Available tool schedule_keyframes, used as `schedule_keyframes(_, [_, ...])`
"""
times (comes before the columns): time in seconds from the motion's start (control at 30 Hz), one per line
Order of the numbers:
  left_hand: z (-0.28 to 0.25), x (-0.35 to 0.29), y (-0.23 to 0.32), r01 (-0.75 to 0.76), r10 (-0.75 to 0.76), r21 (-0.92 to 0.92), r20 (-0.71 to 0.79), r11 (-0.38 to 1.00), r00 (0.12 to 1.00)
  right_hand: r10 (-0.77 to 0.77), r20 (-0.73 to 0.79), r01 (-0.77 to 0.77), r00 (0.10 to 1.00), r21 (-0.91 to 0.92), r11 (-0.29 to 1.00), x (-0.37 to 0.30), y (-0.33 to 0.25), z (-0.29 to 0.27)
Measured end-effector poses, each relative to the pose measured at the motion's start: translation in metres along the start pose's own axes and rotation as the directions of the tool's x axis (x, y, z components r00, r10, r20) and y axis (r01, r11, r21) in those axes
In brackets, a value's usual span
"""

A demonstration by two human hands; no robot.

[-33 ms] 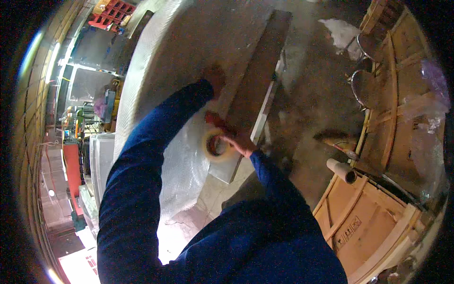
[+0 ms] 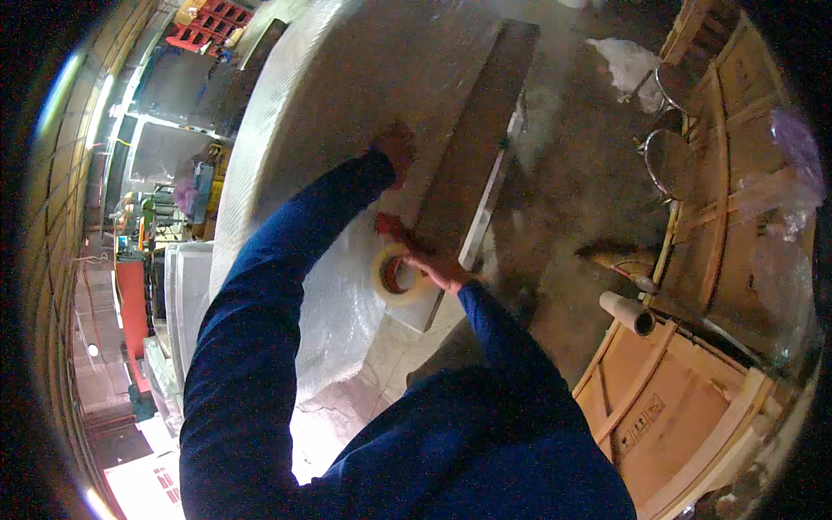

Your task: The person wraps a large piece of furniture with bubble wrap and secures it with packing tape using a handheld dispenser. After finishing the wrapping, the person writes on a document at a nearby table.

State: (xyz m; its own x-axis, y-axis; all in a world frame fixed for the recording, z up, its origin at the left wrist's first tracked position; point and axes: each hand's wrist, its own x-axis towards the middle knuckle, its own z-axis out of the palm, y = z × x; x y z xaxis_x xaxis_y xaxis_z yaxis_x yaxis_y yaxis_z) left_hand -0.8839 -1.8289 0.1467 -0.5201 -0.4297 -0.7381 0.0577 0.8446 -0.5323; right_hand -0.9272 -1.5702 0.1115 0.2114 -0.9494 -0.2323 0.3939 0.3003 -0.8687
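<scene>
A large roll of clear tape (image 2: 381, 276), on what looks like a tape dispenser with a red end (image 2: 387, 224), is gripped in my right hand (image 2: 444, 270). The roll hangs over the near end of a long dark board-like piece (image 2: 477, 130) with a pale edge. My left hand (image 2: 395, 149) reaches farther forward, over a wide surface covered in translucent bubble wrap (image 2: 325, 321). It is dim and blurred there, so its fingers and whether it presses on the wrap are hard to make out. Both arms wear dark blue sleeves.
To the right stand wooden crates (image 2: 646, 407), with a cardboard tube (image 2: 626, 312) lying on the nearer one. Round metal-rimmed stools (image 2: 666, 165) and a white plastic heap (image 2: 626, 65) are farther off. Red crates (image 2: 211, 24) and cluttered shelving (image 2: 143, 217) stand at left.
</scene>
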Motion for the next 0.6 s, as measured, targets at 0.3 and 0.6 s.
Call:
schedule_keyframes(0.3, [0.132,-0.087,0.112,0.106,-0.136,-0.284,-0.086,0.953,0.987,0.038,0.221,0.003,0.974,-0.184,0.983,-0.081,0.068,0.146])
schedule_keyframes(0.6, [0.157,-0.285,0.324,-0.17,-0.038,-0.797,-0.234,0.579,0.971,-0.187,0.047,0.193,0.981,-0.263,0.945,-0.161,0.256,0.302])
